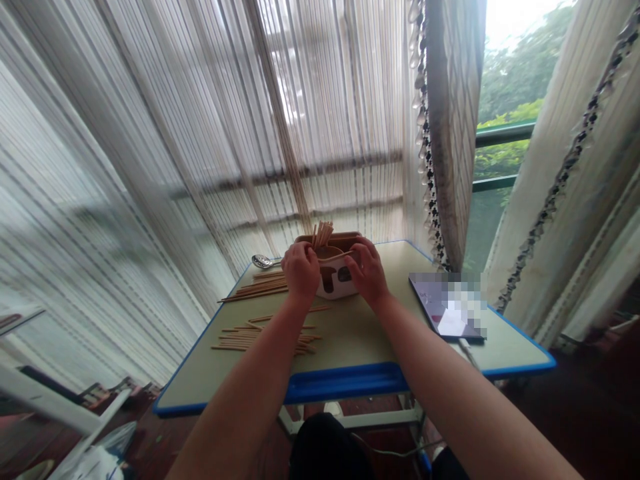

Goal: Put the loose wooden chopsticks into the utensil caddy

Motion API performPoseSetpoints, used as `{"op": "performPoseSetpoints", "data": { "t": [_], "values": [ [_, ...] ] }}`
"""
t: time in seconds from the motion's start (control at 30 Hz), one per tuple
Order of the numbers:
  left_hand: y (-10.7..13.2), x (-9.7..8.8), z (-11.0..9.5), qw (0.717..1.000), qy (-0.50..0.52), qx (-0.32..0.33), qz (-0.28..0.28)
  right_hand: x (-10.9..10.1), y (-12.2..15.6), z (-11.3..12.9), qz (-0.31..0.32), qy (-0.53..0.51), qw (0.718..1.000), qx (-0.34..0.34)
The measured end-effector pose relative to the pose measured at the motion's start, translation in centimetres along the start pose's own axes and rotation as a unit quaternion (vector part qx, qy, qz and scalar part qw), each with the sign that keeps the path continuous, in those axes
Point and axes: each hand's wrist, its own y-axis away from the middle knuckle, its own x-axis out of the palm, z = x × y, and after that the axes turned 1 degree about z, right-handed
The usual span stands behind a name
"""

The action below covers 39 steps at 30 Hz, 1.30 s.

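Note:
A white and brown utensil holder (337, 287) stands near the far edge of the table, between my two hands. A bundle of wooden chopsticks (324, 233) rises upright from its left part. My left hand (301, 268) is closed at the holder's left front rim, fingers curled. My right hand (367, 270) grips the right front rim, thumb in front. A thin light strip runs between my fingers; I cannot tell whether it is the rim or a stick. Beside my left hand lie more loose chopsticks (260, 288) and a slotted metal spoon (263, 261), its handle partly hidden by that hand.
Several more chopsticks (240, 338) lie nearer, by my left forearm. A tablet (435, 307) rests at the right with a white cable (467, 350). The table (360, 340) has a blue edge. Curtains (325, 133) hang right behind it.

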Motion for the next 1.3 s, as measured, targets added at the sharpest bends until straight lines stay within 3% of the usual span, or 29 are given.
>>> {"op": "performPoseSetpoints", "data": {
  "t": [0.13, 0.43, 0.6, 0.73, 0.87, 1.0, 1.07, 1.1, 1.17, 1.23, 1.3],
  "values": [
    [0.1, 0.0, -0.1, 0.998, -0.003, 0.027, 0.052, -0.1, 0.0, 0.1, -0.001, -0.001, 1.000, 0.000],
    [-0.2, 0.5, 0.2, 0.999, 0.014, 0.022, 0.022, 0.0, 0.0, 0.0, -0.003, 0.004, 1.000, 0.001],
    [-0.2, 0.6, 0.5, 0.997, 0.012, 0.042, 0.069, 0.0, 0.0, 0.0, -0.003, 0.001, 1.000, 0.001],
    [0.1, 0.6, 0.1, 0.998, 0.024, 0.042, 0.042, -0.1, 0.0, -0.1, -0.003, 0.005, 1.000, 0.000],
    [-0.6, -0.9, -0.4, 1.000, -0.007, 0.007, 0.011, -0.1, 0.1, 0.0, -0.001, 0.009, 1.000, -0.001],
    [-2.8, -3.8, 1.2, 0.981, -0.090, -0.094, 0.144, -0.2, 0.1, 0.1, -0.016, 0.024, 1.000, 0.006],
    [-3.6, -4.9, 2.6, 0.966, -0.143, -0.117, 0.180, -0.3, 0.0, 0.0, -0.029, 0.029, 0.999, 0.012],
    [-3.8, -5.3, 3.4, 0.951, -0.151, -0.121, 0.240, -0.2, 0.0, -0.1, -0.035, 0.030, 0.999, 0.014],
    [-3.6, -5.6, 4.4, 0.888, -0.129, -0.110, 0.428, -0.2, 0.0, -0.2, -0.039, 0.030, 0.999, 0.014],
    [-2.8, -5.3, 4.8, 0.798, -0.126, -0.056, 0.586, -0.2, -0.1, -0.2, -0.038, 0.029, 0.999, 0.010],
    [-1.9, -4.7, 4.5, 0.740, -0.181, 0.009, 0.648, -0.3, 0.0, -0.1, -0.037, 0.029, 0.999, 0.009]
  ]
}}
